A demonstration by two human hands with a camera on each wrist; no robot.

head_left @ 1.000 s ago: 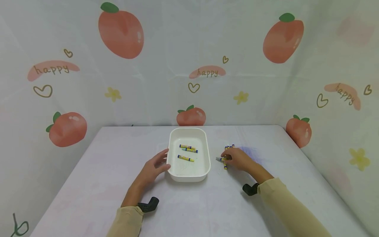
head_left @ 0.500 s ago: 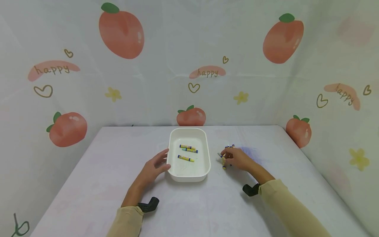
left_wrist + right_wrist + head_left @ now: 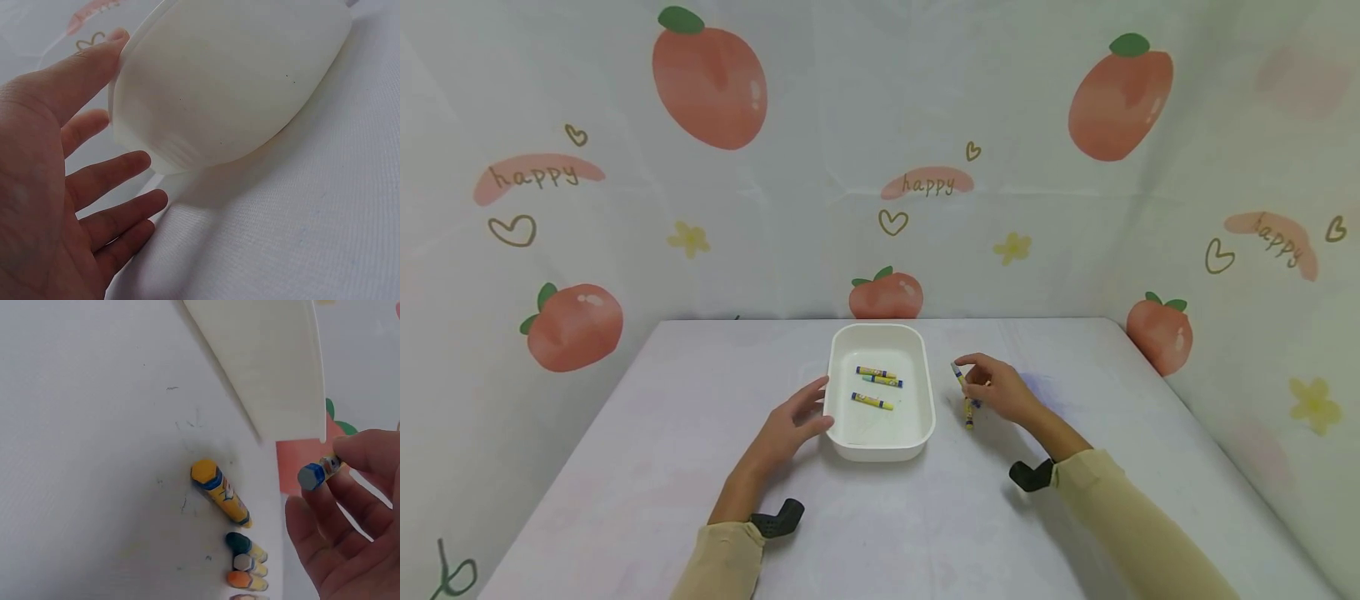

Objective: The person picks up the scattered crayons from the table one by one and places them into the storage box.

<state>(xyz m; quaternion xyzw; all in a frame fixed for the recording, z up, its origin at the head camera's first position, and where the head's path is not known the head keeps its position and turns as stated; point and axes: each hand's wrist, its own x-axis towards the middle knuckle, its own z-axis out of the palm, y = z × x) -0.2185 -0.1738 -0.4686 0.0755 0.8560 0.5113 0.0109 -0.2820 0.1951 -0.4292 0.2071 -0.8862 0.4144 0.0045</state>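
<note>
My right hand point(image 3: 1002, 392) pinches a grey crayon point(image 3: 958, 374) between thumb and fingers, lifted just right of the white tray point(image 3: 880, 452). In the right wrist view the flat grey end of this crayon points toward the camera. Beneath the hand a yellow-orange crayon point(image 3: 224, 494) lies on the table, with a dark green crayon point(image 3: 247, 544) and several others in a row beyond it. At the tray's left side, my left hand point(image 3: 784, 432) has its fingers spread and extended, thumb and fingertips at the rim. Three crayons point(image 3: 872, 402) lie inside the tray.
The white tabletop point(image 3: 880, 533) carries a faint purple smudge point(image 3: 1037, 390) right of the crayons. A fruit-printed curtain point(image 3: 820, 117) stands behind the table and along its sides. Each wrist wears a black camera mount point(image 3: 778, 518).
My right hand has risen and tilted back, lifting the grey crayon off the others. Earlier, the yellow-orange crayon shifted slightly left. The left hand and tray stay in place.
</note>
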